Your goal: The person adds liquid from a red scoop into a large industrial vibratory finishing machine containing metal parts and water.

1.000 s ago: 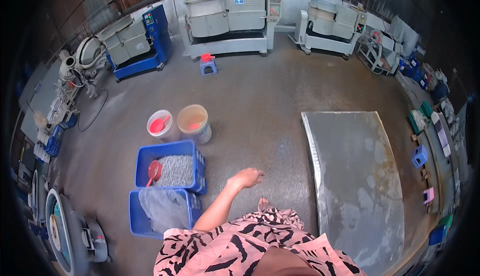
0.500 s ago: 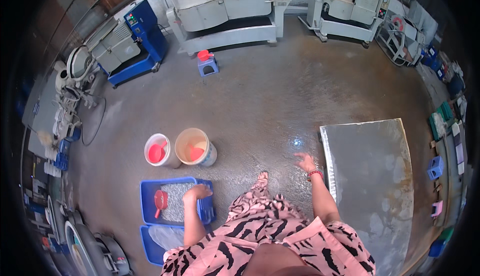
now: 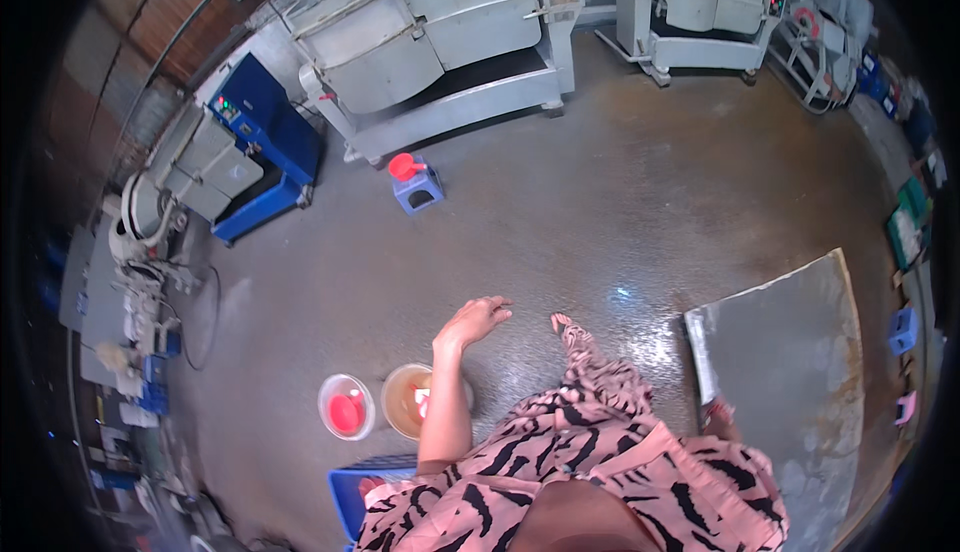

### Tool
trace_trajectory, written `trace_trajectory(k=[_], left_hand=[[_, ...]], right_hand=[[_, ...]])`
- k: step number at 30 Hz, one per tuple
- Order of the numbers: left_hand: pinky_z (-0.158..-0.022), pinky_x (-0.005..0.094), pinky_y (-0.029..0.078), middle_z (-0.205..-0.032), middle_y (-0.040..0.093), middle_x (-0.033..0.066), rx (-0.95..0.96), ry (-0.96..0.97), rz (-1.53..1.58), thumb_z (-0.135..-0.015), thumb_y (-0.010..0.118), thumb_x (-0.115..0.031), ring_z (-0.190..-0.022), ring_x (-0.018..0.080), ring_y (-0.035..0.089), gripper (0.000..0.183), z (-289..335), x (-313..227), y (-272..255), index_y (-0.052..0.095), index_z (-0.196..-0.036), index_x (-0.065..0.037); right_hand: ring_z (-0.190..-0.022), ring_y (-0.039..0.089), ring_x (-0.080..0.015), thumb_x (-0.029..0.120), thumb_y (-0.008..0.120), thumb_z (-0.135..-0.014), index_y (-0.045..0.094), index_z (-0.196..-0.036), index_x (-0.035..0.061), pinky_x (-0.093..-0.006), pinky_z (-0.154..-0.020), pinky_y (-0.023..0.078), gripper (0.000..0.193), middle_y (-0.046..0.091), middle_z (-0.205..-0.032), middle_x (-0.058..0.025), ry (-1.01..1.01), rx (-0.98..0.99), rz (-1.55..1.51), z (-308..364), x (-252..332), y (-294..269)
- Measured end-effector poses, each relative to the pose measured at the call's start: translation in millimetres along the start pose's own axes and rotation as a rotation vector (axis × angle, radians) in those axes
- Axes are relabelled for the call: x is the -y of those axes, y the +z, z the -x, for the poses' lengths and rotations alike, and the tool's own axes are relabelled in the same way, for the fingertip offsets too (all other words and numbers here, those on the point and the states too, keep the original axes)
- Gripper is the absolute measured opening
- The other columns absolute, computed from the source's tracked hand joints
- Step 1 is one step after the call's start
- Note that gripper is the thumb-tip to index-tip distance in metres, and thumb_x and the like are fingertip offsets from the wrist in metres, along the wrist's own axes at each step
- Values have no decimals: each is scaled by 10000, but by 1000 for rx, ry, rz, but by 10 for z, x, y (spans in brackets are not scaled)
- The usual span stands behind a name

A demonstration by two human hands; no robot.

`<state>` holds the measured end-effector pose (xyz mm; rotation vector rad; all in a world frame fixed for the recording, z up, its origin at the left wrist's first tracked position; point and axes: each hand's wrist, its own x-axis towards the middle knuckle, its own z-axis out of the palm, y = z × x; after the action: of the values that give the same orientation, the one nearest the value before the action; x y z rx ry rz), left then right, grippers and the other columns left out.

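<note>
My left hand [image 3: 474,322] is held out over the wet floor, beyond the buckets, fingers loosely stretched and nothing in them. Its forearm passes in front of a beige bucket [image 3: 402,407] with something red and white inside. A smaller white bucket [image 3: 326,414] beside it holds a red scoop [image 3: 347,413]. Close by my left side, a blue crate [image 3: 345,500] is largely covered by my clothing. My right hand [image 3: 719,413] hangs low near the edge of a grey slab-topped platform [image 3: 790,352]; only a small blurred part shows by a red bracelet, and its fingers cannot be made out.
Ahead, a blue stool [image 3: 418,192] carries a red scoop [image 3: 406,167]. Large grey machines [image 3: 470,32] line the far side, with a blue-framed machine [image 3: 262,142] left of them. Equipment and a hanging cable [image 3: 213,322] run along the left; small stools [image 3: 903,330] stand at the right.
My left hand has swung forward and right, away from the blue crate. My right hand has dropped back beside the platform. The view has shifted: buckets and crate now sit lower in it.
</note>
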<state>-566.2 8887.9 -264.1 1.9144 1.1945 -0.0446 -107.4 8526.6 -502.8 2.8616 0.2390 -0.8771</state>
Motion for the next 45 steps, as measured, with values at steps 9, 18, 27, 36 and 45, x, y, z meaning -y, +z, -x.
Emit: trace_trajectory(k=[9, 18, 27, 36, 45], left_hand=[[-815, 390, 421, -1012, 560, 189, -75, -333, -97, -817, 498, -265, -975, 333, 526, 333, -857, 875, -1477, 530, -1108, -106], [-801, 372, 431, -1014, 565, 178, 167, -498, -60, -825, 485, -233, -949, 316, 547, 287, -1536, 2061, -1921, 549, -1090, -141], [-769, 363, 443, -950, 586, 183, 38, -528, -313, -837, 476, -226, -914, 289, 570, 266, -2316, 2445, -3320, 557, -1082, -159], [-779, 349, 442, -963, 583, 169, 212, -265, -157, -778, 564, -168, -924, 272, 561, 322, -2995, 1805, -3215, 546, -1098, -138], [-656, 344, 450, -643, 590, 121, 33, -462, -313, -706, 512, -64, -594, 209, 567, 289, -2944, 1314, -2871, 636, -950, -153]], right_hand=[[-772, 589, -307, 195, 530, -667, 649, -738, 94, -370, -676, 462, 171, 612, -793, -147, -738, -223, 126, 406, 5011, -806], [-1101, 331, -332, 156, 575, -636, 651, -873, 200, -455, -932, 293, 253, 452, -1131, -114, -1126, 72, -85, 1460, 7696, 519], [-956, 552, -289, 240, 539, -698, 653, -875, 154, -411, -890, 355, 227, 620, -854, -153, -261, 255, -65, 354, 7262, 1169], [-802, 603, -294, 201, 572, -710, 660, -826, 94, -357, -726, 473, 181, 619, -810, -167, -175, 180, -394, 73, 5053, 1277], [-855, 592, -255, 111, 604, -624, 674, -795, 170, -326, -791, 453, 194, 638, -842, -73, -225, 330, -211, 266, 4790, 1161]])
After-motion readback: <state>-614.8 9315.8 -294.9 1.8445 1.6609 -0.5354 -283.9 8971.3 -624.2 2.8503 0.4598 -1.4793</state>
